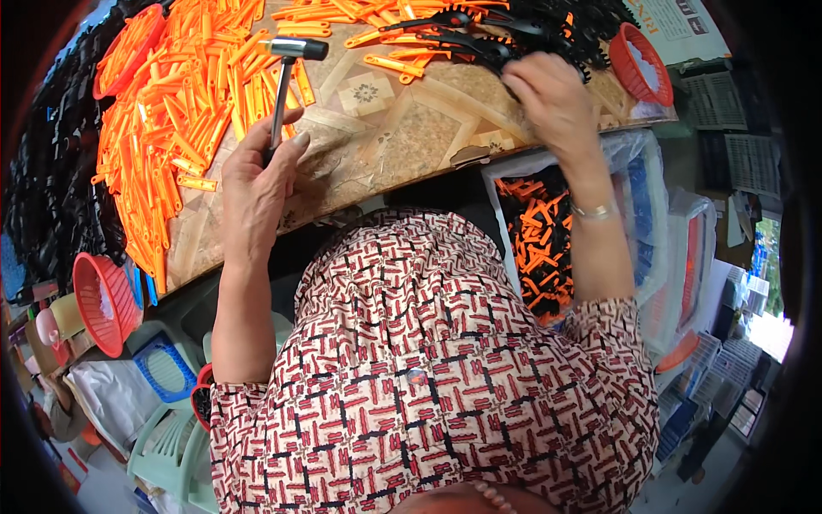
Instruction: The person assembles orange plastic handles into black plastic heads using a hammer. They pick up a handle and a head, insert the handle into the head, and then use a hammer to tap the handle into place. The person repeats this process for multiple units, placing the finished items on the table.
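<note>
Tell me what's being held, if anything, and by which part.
A hammer, by the lower part of its handle, in the left grip. Whether the right grip, near black pieces, holds anything cannot be told.

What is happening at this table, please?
A person's left hand holds a small hammer, head up, over the table. The right hand is beside black toothed pieces; whether it grips one is unclear. Loose orange pieces lie heaped on the left, and others lie in a lined container below the table's edge.
</note>
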Demonstrator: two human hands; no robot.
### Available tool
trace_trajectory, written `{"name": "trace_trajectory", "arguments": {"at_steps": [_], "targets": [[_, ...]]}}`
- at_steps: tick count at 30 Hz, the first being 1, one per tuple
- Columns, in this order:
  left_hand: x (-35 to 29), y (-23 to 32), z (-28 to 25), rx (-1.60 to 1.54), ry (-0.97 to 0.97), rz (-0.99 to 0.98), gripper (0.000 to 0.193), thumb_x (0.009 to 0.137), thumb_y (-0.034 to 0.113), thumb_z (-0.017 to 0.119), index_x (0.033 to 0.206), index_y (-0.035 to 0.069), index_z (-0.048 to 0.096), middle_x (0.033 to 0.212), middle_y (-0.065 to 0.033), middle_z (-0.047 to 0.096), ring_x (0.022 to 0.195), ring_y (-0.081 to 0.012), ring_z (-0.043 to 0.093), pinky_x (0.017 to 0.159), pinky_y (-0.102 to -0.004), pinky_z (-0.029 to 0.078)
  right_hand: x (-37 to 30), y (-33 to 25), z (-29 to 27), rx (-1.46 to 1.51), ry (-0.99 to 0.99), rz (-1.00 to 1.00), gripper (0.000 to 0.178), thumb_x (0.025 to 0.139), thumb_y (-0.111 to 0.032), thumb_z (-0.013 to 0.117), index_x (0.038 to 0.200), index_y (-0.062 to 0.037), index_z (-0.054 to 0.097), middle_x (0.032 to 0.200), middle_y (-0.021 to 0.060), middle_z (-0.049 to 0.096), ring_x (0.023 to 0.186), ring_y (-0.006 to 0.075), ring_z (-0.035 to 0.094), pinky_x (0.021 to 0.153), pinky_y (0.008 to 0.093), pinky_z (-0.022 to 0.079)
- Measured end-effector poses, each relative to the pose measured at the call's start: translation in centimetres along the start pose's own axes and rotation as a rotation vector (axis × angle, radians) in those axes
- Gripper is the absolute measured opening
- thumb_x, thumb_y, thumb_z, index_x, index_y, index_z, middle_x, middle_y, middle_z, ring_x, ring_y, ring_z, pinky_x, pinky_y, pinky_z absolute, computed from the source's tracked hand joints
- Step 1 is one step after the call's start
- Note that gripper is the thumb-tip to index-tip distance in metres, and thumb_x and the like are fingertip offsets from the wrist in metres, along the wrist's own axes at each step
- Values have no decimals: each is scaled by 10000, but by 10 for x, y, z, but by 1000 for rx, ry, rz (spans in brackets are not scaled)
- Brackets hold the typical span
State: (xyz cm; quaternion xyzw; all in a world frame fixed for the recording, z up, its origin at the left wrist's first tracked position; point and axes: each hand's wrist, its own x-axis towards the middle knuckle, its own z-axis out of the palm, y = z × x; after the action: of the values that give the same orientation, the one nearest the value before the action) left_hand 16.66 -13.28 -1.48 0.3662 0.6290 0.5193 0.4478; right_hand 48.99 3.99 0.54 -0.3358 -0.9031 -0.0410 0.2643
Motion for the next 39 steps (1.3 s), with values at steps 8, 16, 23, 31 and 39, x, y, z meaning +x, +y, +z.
{"name": "trace_trajectory", "arguments": {"at_steps": [8, 16, 23, 31, 39], "targets": [[-7, -2, -21, 38, 111, -26, 292, 977, 183, 698, 1226, 31, 686, 716, 97, 498, 585, 6, 396, 517, -183, 286, 54, -14, 50, -343, -23, -273, 226, 845, -189, 723, 1049, -118, 659, 1059, 9, 619, 1068, 191, 577, 913, 398, 392], [18, 5, -34, 296, 198, 21, 274, 920, 241, 751, 1086, 24, 729, 686, 58, 525, 609, -56, 416, 549, -239, 338, 69, -7, 45, -255, 100, -320, 168, 851, -104, 710, 1017, -85, 699, 1109, 45, 685, 1106, 212, 625, 968, 390, 427], [74, 11, -5, 998, 164, 248, 338, 915, 361, 713, 961, 27, 740, 668, -113, 633, 629, -229, 614, 620, -364, 490, 58, 8, 46, 977, 115, 284, 208, 979, -65, 654, 1177, -19, 696, 979, 50, 744, 894, 73, 678, 822, 192, 522], [94, 14, 19, 961, -80, 92, 359, 913, 390, 730, 933, 32, 749, 659, -70, 667, 636, -197, 676, 610, -368, 510, -9, -67, 18, 169, -31, -36, 257, 825, -58, 731, 1080, -52, 698, 899, 85, 686, 818, 276, 629, 772, 373, 492], [82, 20, 18, 794, -138, 222, 292, 888, 311, 764, 991, 38, 740, 642, -24, 562, 601, -101, 501, 573, -314, 425, -46, -99, 11, 66, -104, 94, 308, 813, -72, 745, 1113, -54, 678, 872, 75, 572, 873, 280, 573, 795, 400, 468]]}}
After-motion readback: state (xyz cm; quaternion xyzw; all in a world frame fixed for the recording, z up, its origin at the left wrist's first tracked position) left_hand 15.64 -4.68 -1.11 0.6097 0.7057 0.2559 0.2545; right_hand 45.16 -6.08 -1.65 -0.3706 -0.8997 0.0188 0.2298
